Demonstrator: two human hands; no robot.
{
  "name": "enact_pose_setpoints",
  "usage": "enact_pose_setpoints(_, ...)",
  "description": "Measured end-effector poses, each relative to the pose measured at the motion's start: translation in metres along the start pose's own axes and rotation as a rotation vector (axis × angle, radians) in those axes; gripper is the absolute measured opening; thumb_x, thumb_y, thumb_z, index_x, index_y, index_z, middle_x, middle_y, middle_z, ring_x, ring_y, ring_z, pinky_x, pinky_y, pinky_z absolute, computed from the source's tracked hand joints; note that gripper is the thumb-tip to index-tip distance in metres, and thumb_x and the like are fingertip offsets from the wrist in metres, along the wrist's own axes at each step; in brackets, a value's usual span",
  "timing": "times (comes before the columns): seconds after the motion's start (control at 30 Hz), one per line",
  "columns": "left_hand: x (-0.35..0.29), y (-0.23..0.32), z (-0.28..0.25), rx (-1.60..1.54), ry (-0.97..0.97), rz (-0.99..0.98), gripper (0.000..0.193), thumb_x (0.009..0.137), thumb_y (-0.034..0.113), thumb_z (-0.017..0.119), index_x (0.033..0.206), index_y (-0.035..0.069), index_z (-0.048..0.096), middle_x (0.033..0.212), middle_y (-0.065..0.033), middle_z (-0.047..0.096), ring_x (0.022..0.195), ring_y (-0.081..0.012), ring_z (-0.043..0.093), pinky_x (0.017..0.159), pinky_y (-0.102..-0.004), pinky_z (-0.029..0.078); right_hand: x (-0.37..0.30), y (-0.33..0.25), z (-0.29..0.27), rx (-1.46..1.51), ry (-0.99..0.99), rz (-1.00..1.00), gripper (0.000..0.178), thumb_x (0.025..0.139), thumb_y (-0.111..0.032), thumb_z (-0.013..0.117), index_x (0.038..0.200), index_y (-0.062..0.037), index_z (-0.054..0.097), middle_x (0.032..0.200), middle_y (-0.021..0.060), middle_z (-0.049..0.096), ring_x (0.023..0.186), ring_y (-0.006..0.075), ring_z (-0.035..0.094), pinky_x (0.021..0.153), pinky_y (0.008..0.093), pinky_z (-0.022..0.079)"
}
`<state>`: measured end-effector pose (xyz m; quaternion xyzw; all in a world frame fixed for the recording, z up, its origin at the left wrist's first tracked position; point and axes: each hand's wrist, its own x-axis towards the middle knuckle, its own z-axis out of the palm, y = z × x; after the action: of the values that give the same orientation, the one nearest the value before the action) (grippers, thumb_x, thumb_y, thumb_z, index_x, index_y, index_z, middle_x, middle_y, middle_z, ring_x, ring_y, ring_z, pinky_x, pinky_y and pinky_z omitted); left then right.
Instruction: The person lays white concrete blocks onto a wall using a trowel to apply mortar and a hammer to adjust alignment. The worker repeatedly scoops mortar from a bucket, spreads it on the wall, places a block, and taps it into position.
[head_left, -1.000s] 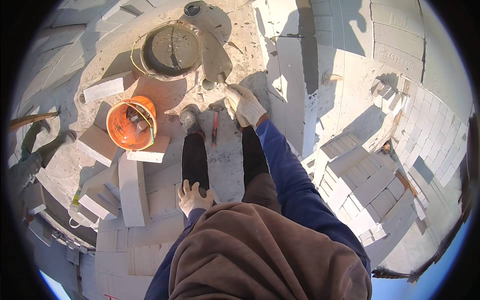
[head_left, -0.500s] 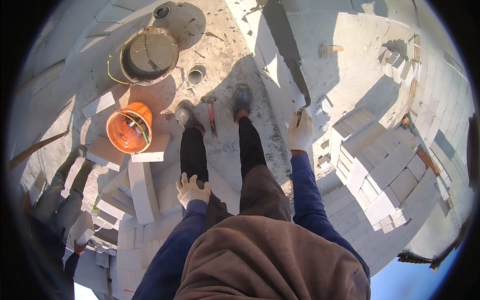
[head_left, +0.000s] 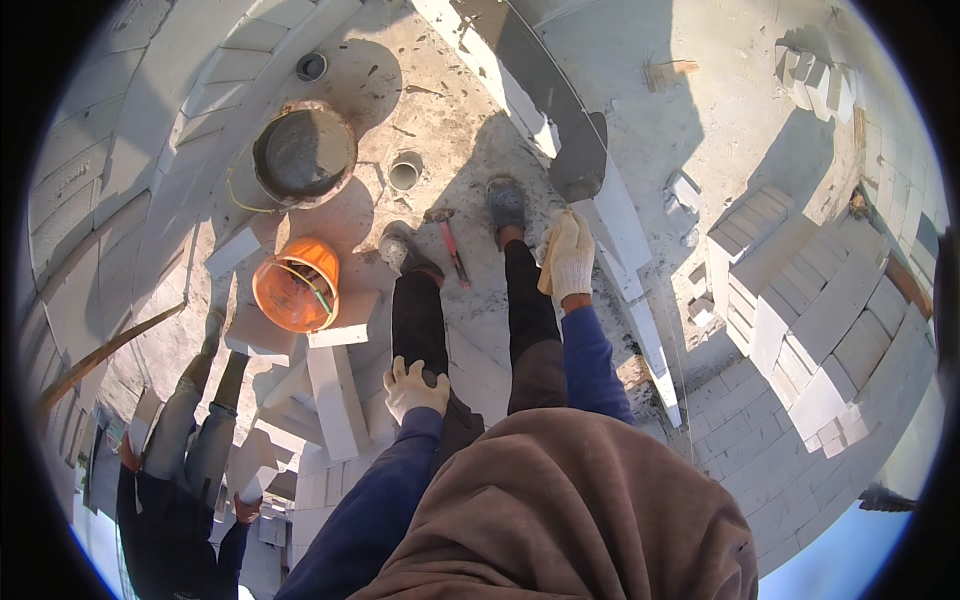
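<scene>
My right hand (head_left: 567, 253), in a pale knit glove, is closed at the near end of a grey mortar strip (head_left: 520, 65) on a low block wall (head_left: 615, 235). Just beyond its knuckles is a dark, rounded, mortar-coated blade (head_left: 580, 165), apparently a trowel; the glove hides its handle. My left hand (head_left: 414, 388), gloved too, rests on my left knee with its fingers spread and curved, holding nothing. On the ground between my shoes lies a red-handled hammer (head_left: 452, 250).
Left of my feet are an orange bucket (head_left: 297, 285) with tools in it, a round mortar tub (head_left: 345, 165) and loose white blocks (head_left: 338, 400). A co-worker (head_left: 180, 510) stands at lower left, holding blocks. Block stacks (head_left: 820, 320) stand at right. A taut string (head_left: 684, 370) follows the wall.
My right hand has moved left and slightly nearer, and the blade now shows broad instead of thin. The view has shifted, bringing the wall's near end and more of the co-worker into sight.
</scene>
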<state>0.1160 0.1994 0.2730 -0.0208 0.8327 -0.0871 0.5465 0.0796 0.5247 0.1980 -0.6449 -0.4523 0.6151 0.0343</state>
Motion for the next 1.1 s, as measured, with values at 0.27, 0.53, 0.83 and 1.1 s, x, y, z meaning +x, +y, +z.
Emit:
enact_pose_setpoints(0.27, -0.005, 0.000, 0.004, -0.062, -0.020, -0.055, 0.061, 0.088, 0.048, 0.073, 0.142, 0.020, 0.067, 0.167, -0.0084, 0.041, 0.152, -0.0357, 0.038, 0.115, -0.0502, 0.047, 0.001, 0.035, 0.032, 0.527, -0.096, 0.233, 0.032, 0.108, -0.046, 0.046, 0.106, -0.0174, 0.058, 0.075, 0.0061, 0.059, 0.052, 0.0247, 0.057, 0.047, 0.0417, 0.052)
enact_pose_setpoints(0.53, 0.003, -0.016, 0.012, -0.153, 0.022, 0.002, 0.058, 0.087, 0.044, 0.075, 0.139, 0.020, 0.069, 0.166, -0.0082, 0.042, 0.152, -0.0385, 0.038, 0.112, -0.0523, 0.049, 0.078, 0.048, 0.189, 0.190, -0.371, -0.146, 0.044, 0.114, -0.045, 0.046, 0.141, -0.0114, 0.055, 0.120, 0.0060, 0.065, 0.108, 0.0212, 0.068, 0.091, 0.0445, 0.061)
enact_pose_setpoints(0.83, -0.006, -0.042, 0.041, -0.403, -0.049, -0.080, 0.054, 0.086, 0.042, 0.075, 0.134, 0.018, 0.070, 0.162, -0.0112, 0.045, 0.150, -0.0413, 0.039, 0.106, -0.0563, 0.048, -0.009, 0.068, 0.288, -1.651, -0.585, -0.907, 0.035, 0.097, -0.028, 0.065, 0.128, -0.0125, 0.062, 0.104, 0.0215, 0.070, 0.095, 0.0421, 0.075, 0.082, 0.0532, 0.060)
enact_pose_setpoints(1.1, -0.008, -0.052, 0.033, -0.492, -0.053, -0.097, 0.053, 0.084, 0.042, 0.075, 0.132, 0.020, 0.071, 0.160, -0.0110, 0.046, 0.146, -0.0401, 0.043, 0.105, -0.0575, 0.050, 0.109, 0.118, 0.380, -2.176, -0.502, -0.794, 0.048, 0.109, -0.040, 0.049, 0.153, -0.0199, 0.050, 0.130, 0.0215, 0.071, 0.116, 0.0400, 0.073, 0.092, 0.0532, 0.059)
